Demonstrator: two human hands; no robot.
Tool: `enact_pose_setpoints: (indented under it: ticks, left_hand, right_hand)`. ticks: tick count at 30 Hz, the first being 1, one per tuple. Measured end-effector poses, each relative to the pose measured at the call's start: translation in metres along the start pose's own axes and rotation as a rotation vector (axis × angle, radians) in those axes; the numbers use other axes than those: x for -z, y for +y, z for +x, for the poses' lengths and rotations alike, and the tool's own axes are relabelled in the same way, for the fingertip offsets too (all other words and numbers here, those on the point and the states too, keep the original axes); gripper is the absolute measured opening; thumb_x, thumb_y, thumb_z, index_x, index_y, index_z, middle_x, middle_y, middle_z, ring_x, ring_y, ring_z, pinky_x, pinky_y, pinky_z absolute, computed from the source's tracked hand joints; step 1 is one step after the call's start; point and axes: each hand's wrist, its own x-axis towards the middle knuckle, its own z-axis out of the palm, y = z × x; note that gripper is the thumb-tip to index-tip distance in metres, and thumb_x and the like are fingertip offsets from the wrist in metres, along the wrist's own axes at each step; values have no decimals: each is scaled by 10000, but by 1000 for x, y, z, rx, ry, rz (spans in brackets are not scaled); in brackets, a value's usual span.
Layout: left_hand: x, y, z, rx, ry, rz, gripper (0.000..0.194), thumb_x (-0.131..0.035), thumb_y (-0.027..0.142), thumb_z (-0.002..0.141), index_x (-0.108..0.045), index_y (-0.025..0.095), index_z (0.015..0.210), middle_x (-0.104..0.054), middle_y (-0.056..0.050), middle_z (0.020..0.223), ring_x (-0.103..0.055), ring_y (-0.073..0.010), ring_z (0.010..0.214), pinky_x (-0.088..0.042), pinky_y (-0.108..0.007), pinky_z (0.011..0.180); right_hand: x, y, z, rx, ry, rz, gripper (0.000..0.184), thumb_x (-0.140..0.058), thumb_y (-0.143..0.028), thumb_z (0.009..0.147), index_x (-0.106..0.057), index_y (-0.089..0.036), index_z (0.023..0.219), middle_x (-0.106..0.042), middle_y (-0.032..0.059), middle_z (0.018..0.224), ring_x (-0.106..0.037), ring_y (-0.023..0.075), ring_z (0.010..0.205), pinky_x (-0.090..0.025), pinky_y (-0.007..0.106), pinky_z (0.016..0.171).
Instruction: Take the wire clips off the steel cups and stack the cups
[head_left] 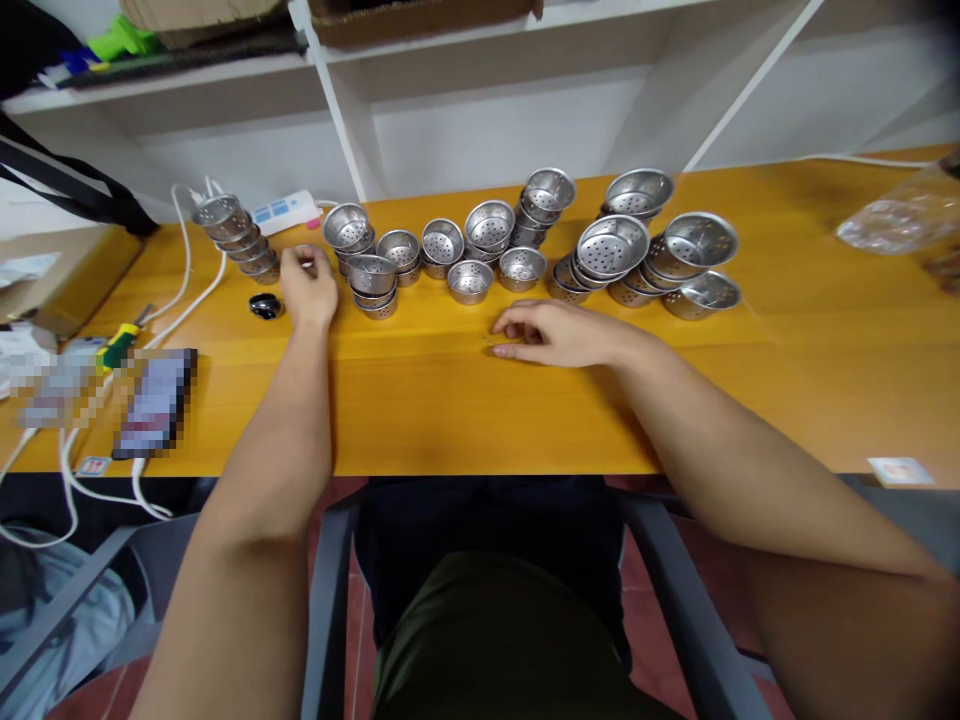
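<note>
Perforated stainless steel cups stand in several stacks along the back of the table. My left hand (309,287) is by the leftmost tall stack (238,240), left of a shorter stack (373,285). Its fingers curl inward, and what lies between them, if anything, cannot be made out. My right hand (551,332) rests low over the table, thumb and fingers apart and holding nothing. Just behind it are a small single cup (523,268) and another small cup (470,282). Larger cups (613,247) lean in stacks to its right, with a wide cup (703,295) at the end.
A black round object (265,306) sits left of my left hand. Farther left are a phone (154,403), white cables, a green-yellow tool (118,346) and a power strip (286,211). White shelving (517,125) rises behind; a clear plastic bag (892,220) lies far right.
</note>
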Motion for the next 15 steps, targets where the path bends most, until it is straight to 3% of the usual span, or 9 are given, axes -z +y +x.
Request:
enact_pose_setpoints:
  ticks: [2,4,7,9,12,15]
  left_hand:
    - [-5,-3,-1,-136,-22,-157,321,-742,563,1222,-684,259,1308,-826,-166,1499,-786,-370,1581,-539,-565,1510]
    - [-11,-3,-2,-220,-98,-244,480,-833,640,1184,-675,288,1468,-776,-156,1649,-717,-365,1712,-487,-552,1552]
    - [-21,-3,1,-210,-161,-246,733,-1027,520,1054,-636,324,1642,-716,-140,1761,-665,-367,1768,-466,-569,1566]
    - [-27,-6,8,-165,-127,-214,820,-1060,389,1000,-629,323,1694,-703,-146,1756,-688,-368,1716,-507,-575,1537]
    - [-32,-12,20,-118,-85,-172,752,-1075,328,971,-718,287,1631,-716,-159,1665,-697,-390,1682,-529,-557,1510]
    - [-36,-19,24,-126,-123,-234,581,-1028,562,1066,-801,270,1513,-742,-150,1649,-634,-403,1780,-458,-541,1546]
  right_hand:
    - [0,1,0,-3,13,8,589,-788,-794,1081,-847,-231,1243,-839,95,984,-709,266,853,-507,421,829]
    - [0,1,1,-1,17,15,583,-781,-782,1084,-844,-228,1254,-851,100,1005,-711,264,858,-513,421,836]
    - [1,1,1,-6,4,14,578,-774,-766,1083,-836,-220,1260,-862,110,1029,-700,257,840,-513,421,836]
    - [1,0,1,-13,-2,10,571,-774,-760,1082,-835,-219,1254,-867,116,1037,-699,259,839,-512,421,837]
    - [0,1,0,-21,-2,16,569,-781,-761,1076,-841,-223,1250,-872,119,1044,-711,272,854,-514,425,844]
    - [-1,2,0,-17,-5,37,582,-808,-792,1070,-856,-237,1240,-865,103,1013,-713,272,850,-508,423,836]
